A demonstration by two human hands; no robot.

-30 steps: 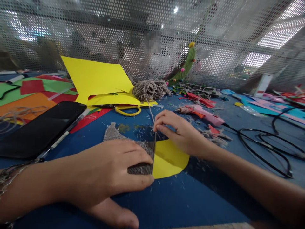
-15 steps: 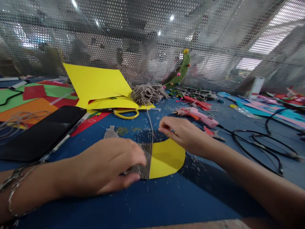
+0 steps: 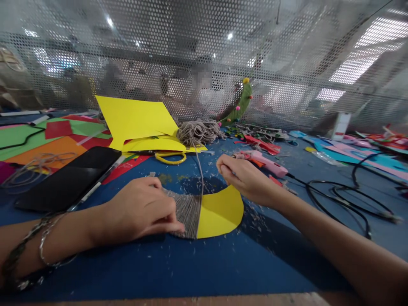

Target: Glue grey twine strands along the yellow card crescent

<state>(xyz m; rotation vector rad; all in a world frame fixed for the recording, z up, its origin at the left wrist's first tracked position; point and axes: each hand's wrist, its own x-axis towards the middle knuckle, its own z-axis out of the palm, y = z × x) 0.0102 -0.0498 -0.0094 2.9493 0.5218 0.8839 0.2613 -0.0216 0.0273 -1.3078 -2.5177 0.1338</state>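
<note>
A curved yellow card piece (image 3: 220,212) lies on the blue table, its left part covered with side-by-side rows of grey yarn (image 3: 188,214). My left hand (image 3: 143,210) rests on the wrapped part with fingers curled over it, gripping it. From the card's yarn edge a single strand (image 3: 200,174) runs up to a loose yarn heap (image 3: 199,131). My right hand (image 3: 237,174) is closed just above the card's upper right edge; what is between its fingers, if anything, is too small to tell.
Yellow scissors (image 3: 170,158) lie beyond the card beside folded yellow sheets (image 3: 137,117). A black phone (image 3: 70,178) is at the left. A pink glue gun (image 3: 269,165) with a looping black cord (image 3: 331,208) sits to the right. Behind stands a perforated metal screen (image 3: 143,55).
My left hand has shifted left along the wrapped part, showing more yarn rows. My right hand's fingers have drawn closer together. The view has tilted slightly.
</note>
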